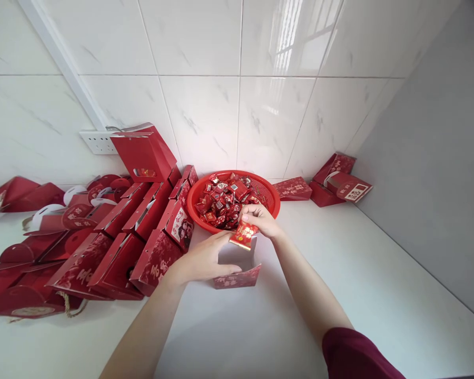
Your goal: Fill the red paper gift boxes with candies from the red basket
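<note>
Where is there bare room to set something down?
White counter lies bare between the right forearm and grey panel, and between right and left forearm, nearer than the open box. Crowded: the left, with red gift boxes; the back, with candy basket and corner boxes.

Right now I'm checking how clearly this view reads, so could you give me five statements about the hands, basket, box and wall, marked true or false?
1. The red basket holds many wrapped packets. True.
2. The left hand is inside the red basket. False: it is at the open box.
3. The right hand holds a red-and-gold packet. True.
4. The wall socket is to the right of the red basket. False: it is to the left.
5. The open box is nearer the person than the red basket. True.
</note>
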The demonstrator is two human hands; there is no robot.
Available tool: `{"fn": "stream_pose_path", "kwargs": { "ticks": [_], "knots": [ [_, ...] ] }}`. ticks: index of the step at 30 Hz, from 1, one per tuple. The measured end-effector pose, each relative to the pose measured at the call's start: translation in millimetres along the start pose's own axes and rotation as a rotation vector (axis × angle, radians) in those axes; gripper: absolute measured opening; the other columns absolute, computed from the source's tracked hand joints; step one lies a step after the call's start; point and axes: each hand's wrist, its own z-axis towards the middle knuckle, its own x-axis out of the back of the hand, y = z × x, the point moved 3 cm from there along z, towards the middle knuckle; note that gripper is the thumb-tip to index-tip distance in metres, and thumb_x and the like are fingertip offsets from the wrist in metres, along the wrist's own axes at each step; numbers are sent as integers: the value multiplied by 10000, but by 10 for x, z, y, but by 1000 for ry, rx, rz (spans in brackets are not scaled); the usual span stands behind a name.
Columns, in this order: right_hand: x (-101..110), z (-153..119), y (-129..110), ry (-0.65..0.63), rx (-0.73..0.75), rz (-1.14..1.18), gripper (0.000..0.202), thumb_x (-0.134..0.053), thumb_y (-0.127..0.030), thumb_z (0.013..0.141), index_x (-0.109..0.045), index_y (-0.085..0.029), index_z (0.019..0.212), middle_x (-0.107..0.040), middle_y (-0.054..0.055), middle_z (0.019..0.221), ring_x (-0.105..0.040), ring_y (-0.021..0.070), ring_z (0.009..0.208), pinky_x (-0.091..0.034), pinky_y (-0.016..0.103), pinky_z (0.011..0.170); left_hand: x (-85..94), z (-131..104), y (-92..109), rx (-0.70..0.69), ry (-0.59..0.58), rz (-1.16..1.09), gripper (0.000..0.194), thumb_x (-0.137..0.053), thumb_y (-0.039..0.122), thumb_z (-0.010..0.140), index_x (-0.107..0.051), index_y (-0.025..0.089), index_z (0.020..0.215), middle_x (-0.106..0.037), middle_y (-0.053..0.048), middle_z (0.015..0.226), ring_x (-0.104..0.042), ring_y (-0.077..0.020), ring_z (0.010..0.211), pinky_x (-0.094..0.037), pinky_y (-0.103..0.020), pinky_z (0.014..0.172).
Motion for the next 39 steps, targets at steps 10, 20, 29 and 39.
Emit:
{"fn": "stream_pose_path", "kwargs": {
  "ticks": [10,20,29,39],
  "knots": [
    [118,-168,-362,-109,-15,-238,326,-659,-454,905,-727,-137,869,-696,44,729,-629,125,614,-524,222,578,-27,4,-117,22,-45,38,604,-742,375,776,-533,352,1342,-529,-9,1428,-529,-279,1296,-414,-399,1107],
    [80,248,-1,-410,-413,-1023,264,-577,-256,902,-769,-173,741,-759,58,825,-696,218,802,-503,258,719,-16,-9,-92,38,-35,28,611,-745,323,763,-537,377,1334,-521,26,1433,-505,-271,1322,-423,-390,1101],
    [-71,695,145,-395,-367,-1149,542,-535,-170,893,-502,-145,1434,-537,141,1429,-558,293,1244,-450,326,981,-21,-4,-117,26,-56,17,591,-754,353,762,-554,351,1319,-534,-4,1418,-534,-284,1287,-417,-407,1103],
    [-162,621,282,-424,-281,-1250,452,-731,-408,804,-620,-117,1131,-641,187,1197,-620,324,1065,-492,339,841,-22,2,-120,11,-39,2,601,-756,367,757,-550,342,1322,-538,-9,1413,-525,-283,1295,-416,-406,1106]
  ]
}}
